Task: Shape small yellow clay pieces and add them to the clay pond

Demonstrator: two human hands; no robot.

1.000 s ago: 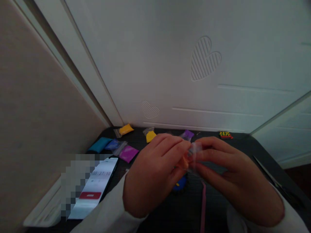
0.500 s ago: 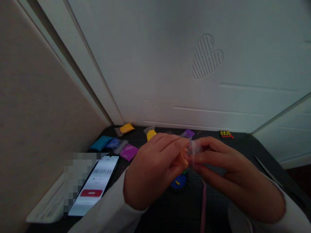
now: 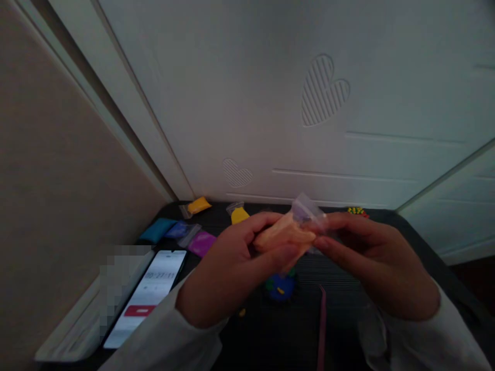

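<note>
A clear zip bag of orange clay (image 3: 284, 232) is held above the dark table between my hands. My left hand (image 3: 235, 268) wraps round the filled part, thumb along its near side and fingers behind. At the bag's right, my right hand (image 3: 375, 263) has thumb and forefinger closed on its edge near the clear mouth; whether they also pinch clay I cannot tell. The bag's zip end points up and away. Below it sits a round blue piece (image 3: 281, 288) with green and yellow bits, partly covered by the bag and my left hand.
Pink tweezers (image 3: 322, 327) lie at near centre. A phone with a timer (image 3: 154, 288) lies at left. Behind it are teal (image 3: 157, 230), blue (image 3: 178, 229) and purple packets (image 3: 202, 243). Yellow bags (image 3: 199, 205) and a small red-yellow piece (image 3: 358, 212) lie along the white panel.
The orange bag has turned so its filled side and clear mouth now show. My left hand has rolled open to view, its thumb now along the bag. My right fingers have shifted their grip.
</note>
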